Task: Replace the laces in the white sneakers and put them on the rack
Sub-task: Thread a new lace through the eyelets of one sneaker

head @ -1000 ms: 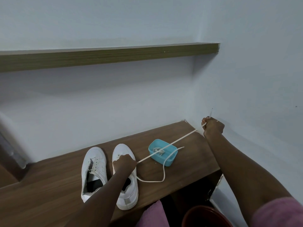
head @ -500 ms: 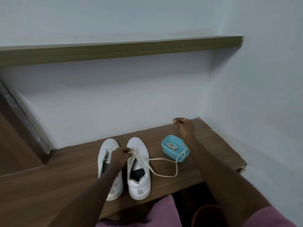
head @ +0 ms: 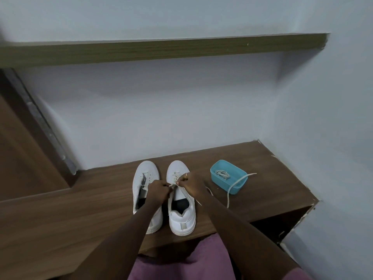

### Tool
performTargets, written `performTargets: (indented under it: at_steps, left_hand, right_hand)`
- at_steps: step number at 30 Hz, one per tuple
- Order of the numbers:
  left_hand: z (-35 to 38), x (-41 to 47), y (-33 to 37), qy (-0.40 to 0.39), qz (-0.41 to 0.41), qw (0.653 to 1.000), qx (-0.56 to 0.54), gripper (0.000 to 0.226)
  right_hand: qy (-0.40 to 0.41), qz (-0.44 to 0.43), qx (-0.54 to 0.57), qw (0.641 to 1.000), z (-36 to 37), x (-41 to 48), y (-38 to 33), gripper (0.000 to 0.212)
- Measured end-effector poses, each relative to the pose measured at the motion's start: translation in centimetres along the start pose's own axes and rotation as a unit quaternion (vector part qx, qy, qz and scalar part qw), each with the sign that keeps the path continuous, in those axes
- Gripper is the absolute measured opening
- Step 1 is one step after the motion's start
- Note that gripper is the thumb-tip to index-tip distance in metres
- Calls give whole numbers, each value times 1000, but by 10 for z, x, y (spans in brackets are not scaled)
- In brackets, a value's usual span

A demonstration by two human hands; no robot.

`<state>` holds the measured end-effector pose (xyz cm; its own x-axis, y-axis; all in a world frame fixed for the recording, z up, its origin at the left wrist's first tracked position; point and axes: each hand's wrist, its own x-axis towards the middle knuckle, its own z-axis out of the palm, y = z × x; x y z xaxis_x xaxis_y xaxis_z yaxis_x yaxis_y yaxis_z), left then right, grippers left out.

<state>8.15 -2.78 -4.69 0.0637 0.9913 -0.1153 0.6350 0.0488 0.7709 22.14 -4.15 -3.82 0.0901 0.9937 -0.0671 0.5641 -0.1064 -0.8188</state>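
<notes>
Both hands are down over the sneaker [head: 182, 217] on the wooden bench [head: 60, 219], left hand [head: 158, 190] and right hand [head: 191, 184] each pinching the white lace [head: 228, 199] at the eyelets, fingertips almost meeting. The second sneaker [head: 146, 172] sits just beside it on the left, toe to the wall. The lace's loose end trails right over the blue tub [head: 220, 183], where a bundle of laces [head: 222, 174] lies.

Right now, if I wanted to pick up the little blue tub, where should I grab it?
Probably by its two long walls, pinched from above: the blue tub sits open side up. Come from the left, where the rim is bare, because a lace drapes over its right corner; lift gently, since a bundled lace lies inside.
</notes>
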Motion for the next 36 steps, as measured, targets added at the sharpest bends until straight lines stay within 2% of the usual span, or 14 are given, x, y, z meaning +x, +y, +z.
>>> performTargets:
  at_steps: [4, 10, 15, 18, 27, 36]
  left_hand:
    - [-1, 5, -6, -25, -76, 986, -146, 34]
    - [-4, 13, -9, -56, -141, 963, -224, 24]
    - [-3, 16, -14, -61, -158, 949, -266, 27]
    - [-2, 16, -17, -58, -152, 944, -285, 42]
    - [1, 16, -17, -47, -171, 930, -320, 29]
    - [0, 19, -18, -67, -200, 907, -364, 17]
  right_hand:
    - [9, -6, -40, 999, 10, -1, 4, 21]
    - [36, -53, -143, 988, 22, -4, 3, 26]
    - [69, -45, -173, 981, 28, -5, 2, 28]
    - [76, -38, -157, 984, 30, -6, 2, 29]
    - [64, -68, -138, 986, 32, -10, 4, 26]
    - [102, -54, -219, 969, 36, -17, -5, 30]
